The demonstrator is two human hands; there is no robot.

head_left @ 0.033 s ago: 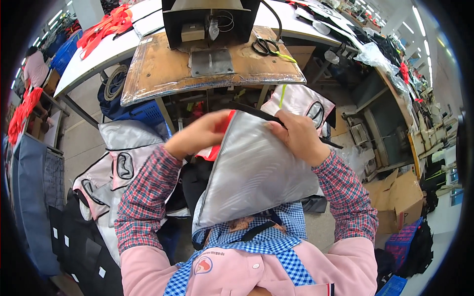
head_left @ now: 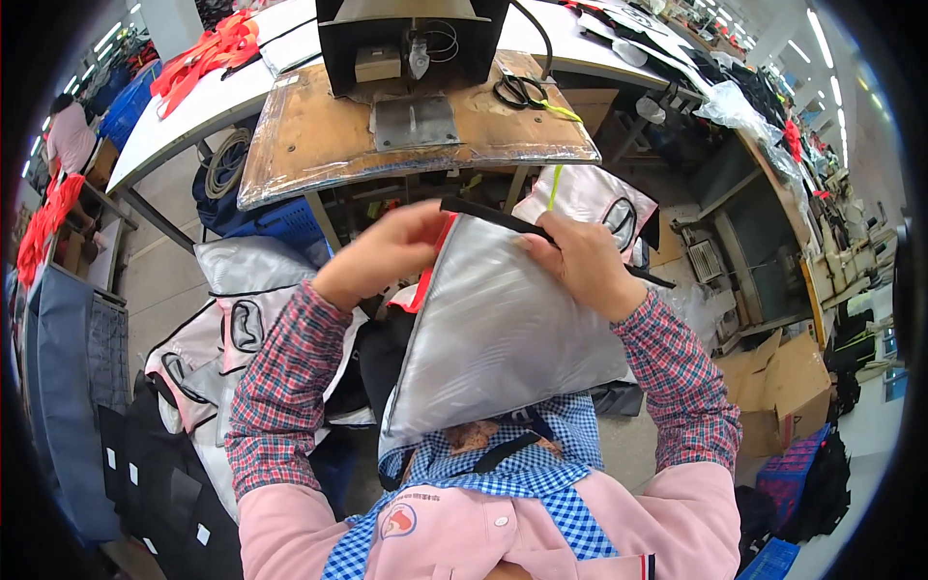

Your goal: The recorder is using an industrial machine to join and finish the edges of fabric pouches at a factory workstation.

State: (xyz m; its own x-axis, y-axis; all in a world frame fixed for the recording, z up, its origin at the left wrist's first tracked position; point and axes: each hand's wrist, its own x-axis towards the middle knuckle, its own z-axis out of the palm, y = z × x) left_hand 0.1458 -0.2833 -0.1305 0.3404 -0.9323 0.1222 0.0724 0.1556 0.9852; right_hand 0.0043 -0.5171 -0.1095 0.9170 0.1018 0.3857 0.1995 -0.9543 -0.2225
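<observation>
A silver padded fabric piece point(head_left: 503, 329) with dark edging hangs in front of my body, its upper left corner trimmed in red. Along its top edge runs a black strip point(head_left: 480, 214), which passes under my right hand and sticks out beyond it. My right hand point(head_left: 585, 263) is closed on that top edge, thumb on the silver side, pinching strip and fabric together. At the red corner is my left hand point(head_left: 382, 253), next to the strip's free end. Motion smears its fingers and the tips are partly hidden, so its grip is unclear.
Ahead stands a wooden machine table point(head_left: 300, 126) with a metal plate and black-handled scissors point(head_left: 520, 92). Pink and silver pieces point(head_left: 246, 324) are piled at left, another piece point(head_left: 590, 198) beyond my right hand. A cardboard box point(head_left: 778, 391) and blue crate point(head_left: 788, 478) stand at right.
The black strip's left end has come up above the red corner, where it was hidden before. My left hand has shifted slightly up and left; my right hand keeps its hold.
</observation>
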